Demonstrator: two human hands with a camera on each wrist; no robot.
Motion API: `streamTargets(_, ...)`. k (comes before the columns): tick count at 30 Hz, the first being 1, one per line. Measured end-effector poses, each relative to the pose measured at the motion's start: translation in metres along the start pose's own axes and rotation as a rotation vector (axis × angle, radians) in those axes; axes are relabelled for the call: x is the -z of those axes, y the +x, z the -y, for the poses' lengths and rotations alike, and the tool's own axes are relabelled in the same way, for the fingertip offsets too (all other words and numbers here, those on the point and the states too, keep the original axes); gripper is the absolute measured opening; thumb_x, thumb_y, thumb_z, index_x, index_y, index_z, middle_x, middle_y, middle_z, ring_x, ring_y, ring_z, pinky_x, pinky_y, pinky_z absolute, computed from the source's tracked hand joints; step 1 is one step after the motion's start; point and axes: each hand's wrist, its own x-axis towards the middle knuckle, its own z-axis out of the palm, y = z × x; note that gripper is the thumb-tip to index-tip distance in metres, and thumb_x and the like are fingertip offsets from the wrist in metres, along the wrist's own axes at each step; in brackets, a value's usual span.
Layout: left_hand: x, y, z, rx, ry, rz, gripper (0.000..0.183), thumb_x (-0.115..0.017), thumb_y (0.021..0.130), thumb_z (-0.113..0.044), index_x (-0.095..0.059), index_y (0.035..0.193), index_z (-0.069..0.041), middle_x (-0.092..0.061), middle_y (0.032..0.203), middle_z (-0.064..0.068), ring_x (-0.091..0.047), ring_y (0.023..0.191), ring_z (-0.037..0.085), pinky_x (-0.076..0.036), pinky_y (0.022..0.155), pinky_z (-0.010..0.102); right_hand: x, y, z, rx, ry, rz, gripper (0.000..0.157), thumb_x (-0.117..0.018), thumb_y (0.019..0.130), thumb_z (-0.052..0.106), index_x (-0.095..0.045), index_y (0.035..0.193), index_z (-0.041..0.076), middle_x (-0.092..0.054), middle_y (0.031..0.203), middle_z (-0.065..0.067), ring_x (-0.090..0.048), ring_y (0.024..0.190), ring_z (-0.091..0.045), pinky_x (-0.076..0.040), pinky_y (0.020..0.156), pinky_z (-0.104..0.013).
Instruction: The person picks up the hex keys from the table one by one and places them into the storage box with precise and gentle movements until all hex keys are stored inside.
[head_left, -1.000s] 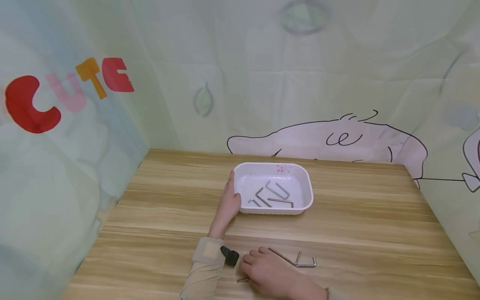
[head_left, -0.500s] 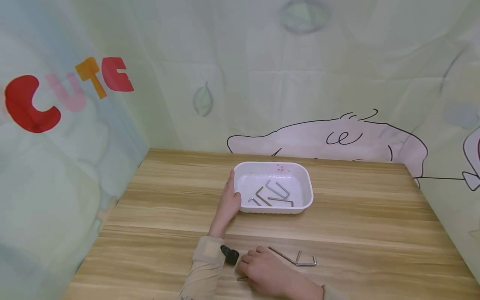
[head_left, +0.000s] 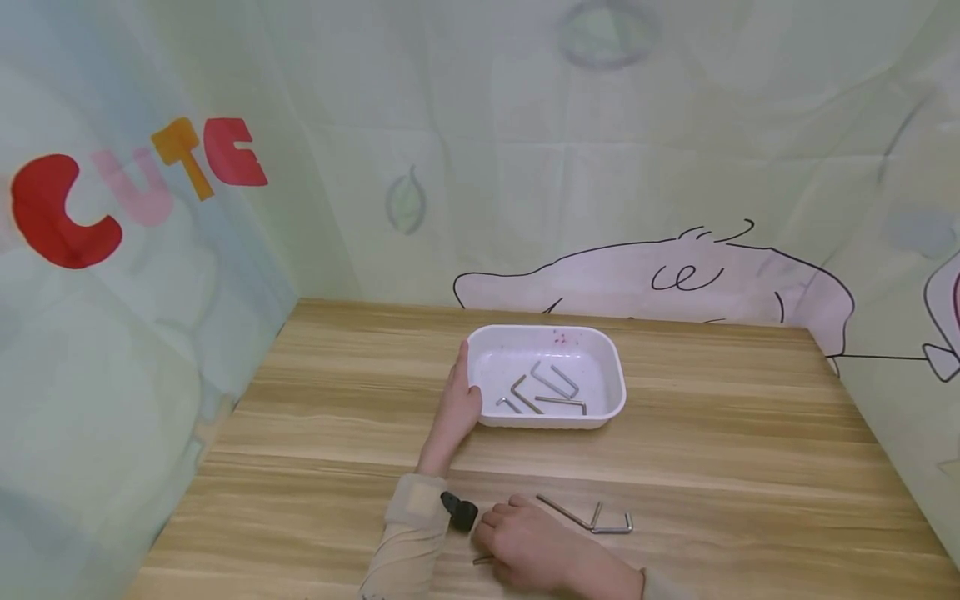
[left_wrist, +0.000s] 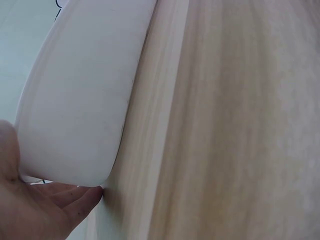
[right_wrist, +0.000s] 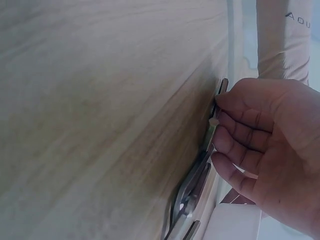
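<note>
Brown wood grain runs across the table before us, and toward its back edge sits a white tray whose left end the person's left hand holds, thumb by the rim and fingers against the wall. Nearer the person, the right hand bends low over the tabletop, thumb and curled fingertips narrowed around a slim metal rod. Bent loose rods lie close together just beside that hand, and others, the tray's rods, rest inside on its floor.
</note>
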Motion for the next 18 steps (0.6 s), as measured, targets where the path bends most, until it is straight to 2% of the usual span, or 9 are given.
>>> streamTargets(10, -0.0003, -0.001, -0.0006, 0.001, 0.004, -0.003, 0.072, -0.036, 0.09, 0.002, -0.01, 0.156, -0.012, -0.021, 0.159, 0.02, -0.024, 0.146, 0.035, -0.022, 0.121, 0.049, -0.0018, 0.0004, -0.0002, 0.014, 0.001, -0.006, 0.021, -0.071, 0.069, 0.026, -0.052, 0.077, 0.024, -0.053, 0.073, 0.014, -0.054, 0.071, -0.003, -0.027, 0.06, -0.016)
streamTargets(18, -0.0006, -0.0008, -0.0008, 0.004, 0.004, -0.003, 0.074, -0.036, 0.088, 0.004, -0.009, 0.156, -0.012, -0.02, 0.159, 0.018, -0.023, 0.146, 0.034, -0.022, 0.12, 0.049, -0.0001, -0.0012, 0.0003, 0.017, 0.102, 0.018, 0.018, -0.071, 0.073, 0.025, -0.054, 0.079, 0.024, -0.05, 0.072, 0.016, -0.049, 0.069, 0.001, -0.026, 0.06, -0.012)
